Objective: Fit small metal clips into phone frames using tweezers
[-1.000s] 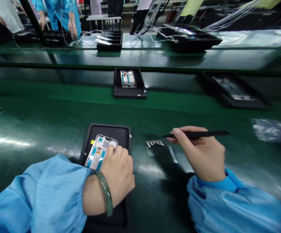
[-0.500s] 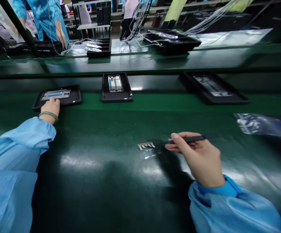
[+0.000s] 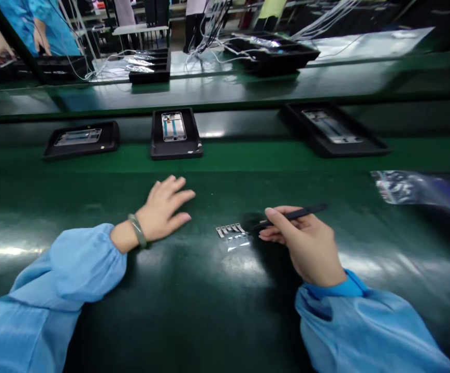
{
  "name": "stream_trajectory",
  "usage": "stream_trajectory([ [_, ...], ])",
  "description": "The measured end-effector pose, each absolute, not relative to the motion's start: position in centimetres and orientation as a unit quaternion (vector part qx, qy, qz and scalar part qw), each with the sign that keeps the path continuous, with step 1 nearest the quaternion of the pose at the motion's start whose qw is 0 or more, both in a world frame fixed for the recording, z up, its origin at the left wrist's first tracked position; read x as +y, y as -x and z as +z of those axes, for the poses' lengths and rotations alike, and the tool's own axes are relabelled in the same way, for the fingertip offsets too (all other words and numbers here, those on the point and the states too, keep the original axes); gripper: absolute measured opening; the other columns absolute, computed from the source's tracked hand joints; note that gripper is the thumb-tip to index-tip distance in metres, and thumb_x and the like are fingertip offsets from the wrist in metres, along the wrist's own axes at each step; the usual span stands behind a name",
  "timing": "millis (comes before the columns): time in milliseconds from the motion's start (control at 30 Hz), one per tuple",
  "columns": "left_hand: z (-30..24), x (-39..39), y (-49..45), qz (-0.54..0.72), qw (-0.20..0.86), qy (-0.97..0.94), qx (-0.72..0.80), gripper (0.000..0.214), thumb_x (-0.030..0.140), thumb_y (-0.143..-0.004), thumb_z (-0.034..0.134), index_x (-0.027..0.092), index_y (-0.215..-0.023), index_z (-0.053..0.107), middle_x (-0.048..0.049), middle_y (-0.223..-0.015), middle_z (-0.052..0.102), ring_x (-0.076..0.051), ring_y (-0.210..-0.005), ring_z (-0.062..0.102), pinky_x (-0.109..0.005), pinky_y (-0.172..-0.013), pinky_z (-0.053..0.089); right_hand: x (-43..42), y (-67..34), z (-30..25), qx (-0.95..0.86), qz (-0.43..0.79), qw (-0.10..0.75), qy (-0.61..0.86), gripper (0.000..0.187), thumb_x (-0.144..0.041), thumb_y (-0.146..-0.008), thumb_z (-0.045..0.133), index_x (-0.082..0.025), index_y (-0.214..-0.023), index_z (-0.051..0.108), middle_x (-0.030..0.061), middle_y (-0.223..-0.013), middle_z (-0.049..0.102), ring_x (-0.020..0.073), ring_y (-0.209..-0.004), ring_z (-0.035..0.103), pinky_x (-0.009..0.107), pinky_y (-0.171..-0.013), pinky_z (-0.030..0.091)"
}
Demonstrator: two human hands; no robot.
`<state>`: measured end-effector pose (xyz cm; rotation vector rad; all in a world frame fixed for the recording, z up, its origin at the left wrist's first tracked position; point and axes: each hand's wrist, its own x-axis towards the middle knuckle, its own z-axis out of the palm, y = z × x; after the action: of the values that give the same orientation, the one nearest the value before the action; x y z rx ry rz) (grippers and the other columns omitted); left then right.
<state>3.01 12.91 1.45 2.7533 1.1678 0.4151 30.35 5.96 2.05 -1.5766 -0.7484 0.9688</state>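
My left hand (image 3: pixel 164 210) is over the green mat (image 3: pixel 178 311), fingers spread, with nothing visible in them. A green bangle (image 3: pixel 137 230) circles its wrist. My right hand (image 3: pixel 308 241) pinches slim black tweezers (image 3: pixel 300 213), whose tip points left and reaches the row of small metal pieces. Those small metal pieces (image 3: pixel 230 229) stick along the edge of a clear film (image 3: pixel 236 242) lying on the mat. Beyond my hands, a phone frame (image 3: pixel 77 137) lies in the left black tray (image 3: pixel 110 140), and another phone frame (image 3: pixel 174 127) with blue strips lies in the middle black tray (image 3: pixel 176 152).
A third black tray (image 3: pixel 364 149) at the right holds a phone frame (image 3: pixel 331 127). A clear plastic bag (image 3: pixel 407 187) lies at the right edge. Behind the ledge stand black bins (image 3: pixel 275 54) with white cables, and a person in blue (image 3: pixel 40 31) is at the back left.
My left hand has left the phone frame in the left tray and moved right and nearer, its fingers now spread. My right hand still holds the tweezers. The view has shifted slightly.
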Motion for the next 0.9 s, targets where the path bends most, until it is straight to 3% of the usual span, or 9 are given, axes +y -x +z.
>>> stream_trajectory([
  [167,1.7,9.0,-8.2,0.071,0.126,-0.962,0.231,0.046,0.052,-0.09,0.043,0.032,-0.131,0.045,-0.0102,-0.146,0.033,-0.033,-0.137,0.021,-0.064,-0.104,0.018,5.9,-29.9,1.8,-0.34,0.405,0.52,0.671,0.032,-0.036,-0.065,0.077,-0.014,-0.082,0.061,-0.0014,-0.05,0.06,0.0124,-0.042,0.059,0.017,-0.039,0.05],
  [500,1.3,8.6,-9.6,0.066,0.102,-0.966,0.227,0.041,0.052,-0.092,0.039,0.033,-0.127,0.051,-0.0091,-0.142,0.041,-0.031,-0.135,0.028,-0.063,-0.106,0.015,6.6,-29.2,1.6,-0.365,0.404,0.494,0.678,0.019,-0.024,-0.072,0.072,-0.013,-0.083,0.061,-0.0021,-0.049,0.06,0.0113,-0.042,0.06,0.014,-0.039,0.05],
  [767,0.5,8.6,-10.1,0.089,0.11,-0.965,0.222,0.038,0.051,-0.09,0.044,0.034,-0.123,0.054,-0.0115,-0.14,0.041,-0.033,-0.134,0.028,-0.067,-0.104,0.012,7.3,-30.6,3.3,-0.18,0.574,0.528,0.6,0.007,-0.01,-0.074,0.069,-0.013,-0.072,0.063,0.0,-0.054,0.062,0.0057,-0.036,0.052,0.012,-0.036,0.049],
  [833,0.6,8.6,-10.2,0.104,0.128,-0.963,0.214,0.039,0.051,-0.088,0.048,0.035,-0.122,0.055,-0.0127,-0.141,0.039,-0.035,-0.134,0.029,-0.068,-0.102,0.014,7.3,-31.1,3.5,-0.152,0.587,0.533,0.59,0.012,-0.01,-0.078,0.064,-0.014,-0.067,0.061,-0.001,-0.051,0.059,0.0043,-0.035,0.05,0.01,-0.036,0.048],
  [900,0.7,9.3,-10.4,0.142,0.157,-0.95,0.229,0.044,0.053,-0.084,0.054,0.034,-0.123,0.053,-0.0123,-0.139,0.041,-0.032,-0.131,0.035,-0.063,-0.104,0.023,7.3,-31.4,3.5,-0.132,0.593,0.542,0.581,0.02,-0.01,-0.084,0.058,-0.014,-0.064,0.06,-0.0017,-0.05,0.058,0.0036,-0.035,0.05,0.009,-0.037,0.049],
])
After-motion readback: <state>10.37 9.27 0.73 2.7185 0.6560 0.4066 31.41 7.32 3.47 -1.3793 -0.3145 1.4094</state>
